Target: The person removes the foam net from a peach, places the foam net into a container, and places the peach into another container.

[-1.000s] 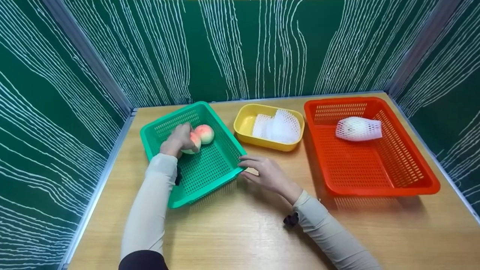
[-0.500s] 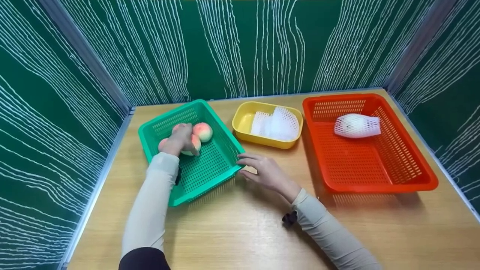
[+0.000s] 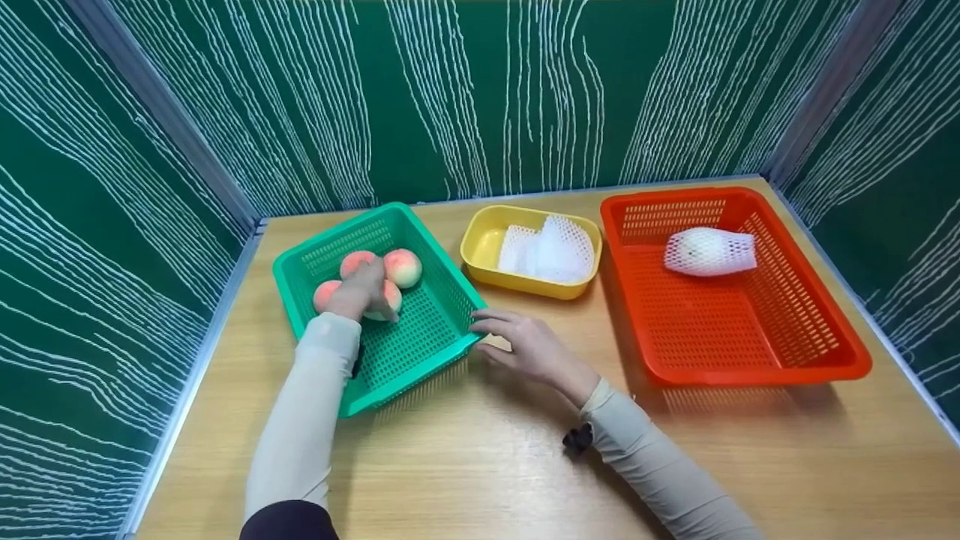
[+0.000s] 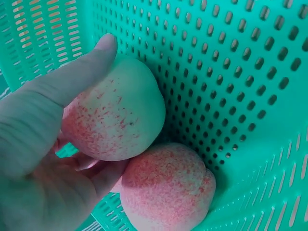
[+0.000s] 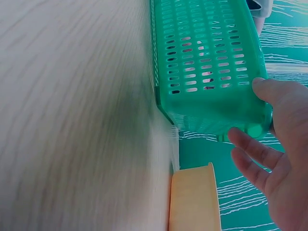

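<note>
My left hand is inside the green basket and grips a pink-and-cream peach, thumb on one side and fingers on the other. Another peach touches the held one in the left wrist view. Around the hand lie a peach to the right, a peach behind and a peach to the left, partly covered. At the basket's near right corner, my right hand holds the rim; in the right wrist view the thumb lies against it, with the index finger mostly hidden behind.
A yellow tub with white foam net sleeves stands at the back middle. To the right is a red basket holding a round fruit in a foam net. Green panels with white lines enclose the wooden table.
My left hand has shifted slightly toward me with the gripped peach, uncovering the peaches behind it and to its left. My right hand stays at the basket's corner.
</note>
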`<state>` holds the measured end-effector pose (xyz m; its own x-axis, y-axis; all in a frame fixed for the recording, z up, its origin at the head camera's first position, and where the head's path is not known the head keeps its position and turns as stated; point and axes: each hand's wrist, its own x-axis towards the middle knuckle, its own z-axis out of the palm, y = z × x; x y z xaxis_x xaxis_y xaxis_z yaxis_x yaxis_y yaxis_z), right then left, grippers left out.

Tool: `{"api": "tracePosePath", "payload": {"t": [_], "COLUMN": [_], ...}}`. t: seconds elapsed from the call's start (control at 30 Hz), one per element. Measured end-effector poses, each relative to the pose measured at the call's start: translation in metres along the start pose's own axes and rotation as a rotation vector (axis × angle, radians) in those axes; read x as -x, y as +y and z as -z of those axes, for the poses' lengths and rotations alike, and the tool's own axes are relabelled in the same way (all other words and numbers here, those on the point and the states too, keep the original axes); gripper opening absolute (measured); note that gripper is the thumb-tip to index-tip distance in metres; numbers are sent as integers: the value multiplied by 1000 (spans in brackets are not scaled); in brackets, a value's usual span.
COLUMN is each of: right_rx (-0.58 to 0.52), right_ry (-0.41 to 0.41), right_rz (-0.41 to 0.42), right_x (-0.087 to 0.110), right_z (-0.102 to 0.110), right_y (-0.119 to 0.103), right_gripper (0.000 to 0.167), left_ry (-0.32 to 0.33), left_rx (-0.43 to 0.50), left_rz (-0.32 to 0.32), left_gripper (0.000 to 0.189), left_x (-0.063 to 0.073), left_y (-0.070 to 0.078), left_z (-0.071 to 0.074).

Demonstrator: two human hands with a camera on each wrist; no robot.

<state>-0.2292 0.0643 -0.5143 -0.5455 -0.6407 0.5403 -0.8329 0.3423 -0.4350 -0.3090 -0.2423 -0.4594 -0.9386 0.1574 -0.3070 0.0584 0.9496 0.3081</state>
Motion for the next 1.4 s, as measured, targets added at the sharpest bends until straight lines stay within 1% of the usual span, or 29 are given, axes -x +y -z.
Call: {"api": "tracePosePath", "payload": {"t": [0.2, 0.4, 0.5, 0.57, 0.67, 0.73, 0.8, 0.83, 0.9, 0.97, 1.03, 1.13, 1.27, 1.4], "right_rx": [16, 13, 21, 28, 39, 43, 47, 50, 68, 79, 93, 115, 121, 112], "right_ry": [-3, -4, -4, 3, 9, 7, 5, 4, 8, 21, 40, 91, 135, 118], "right_rz": [1, -6, -7, -8, -7, -6, -6, -7, -6, 10, 38, 85, 126, 162], "right_x": [-1, -1, 1, 2, 2, 1, 1, 1, 1, 1, 1, 1, 4, 10], "right_z": [1, 0, -1, -1, 0, 1, 2, 3, 5, 7, 10, 15, 25, 36], "right_y": [-1, -3, -4, -4, -4, -5, -6, -7, -8, -10, -13, -18, -26, -36], "right_gripper": [29, 32, 33, 33, 32, 32, 32, 31, 29, 28, 26, 23, 18, 10], "left_ry": [-9, -17, -37, -50, -76, -79, -70, -64, -40, -14, 6, 41, 70, 92], "left_rx": [-23, 23, 31, 23, 37, 49, 83, 112, 135, 145, 130, 68, 41, 48], "left_rz": [-11, -10, -13, -24, -10, -4, 7, 2, -12, -38, -61, -94, -154, -203], "left_gripper": [83, 88, 83, 76, 62, 59, 55, 54, 53, 44, 41, 45, 54, 41], "left_x": [1, 4, 6, 7, 10, 14, 20, 23, 30, 37, 46, 62, 86, 112], "left_y": [1, -1, 1, 4, 10, 15, 22, 26, 34, 45, 57, 77, 103, 124], "left_z": [2, 4, 5, 9, 19, 28, 36, 40, 46, 53, 58, 64, 64, 59]}}
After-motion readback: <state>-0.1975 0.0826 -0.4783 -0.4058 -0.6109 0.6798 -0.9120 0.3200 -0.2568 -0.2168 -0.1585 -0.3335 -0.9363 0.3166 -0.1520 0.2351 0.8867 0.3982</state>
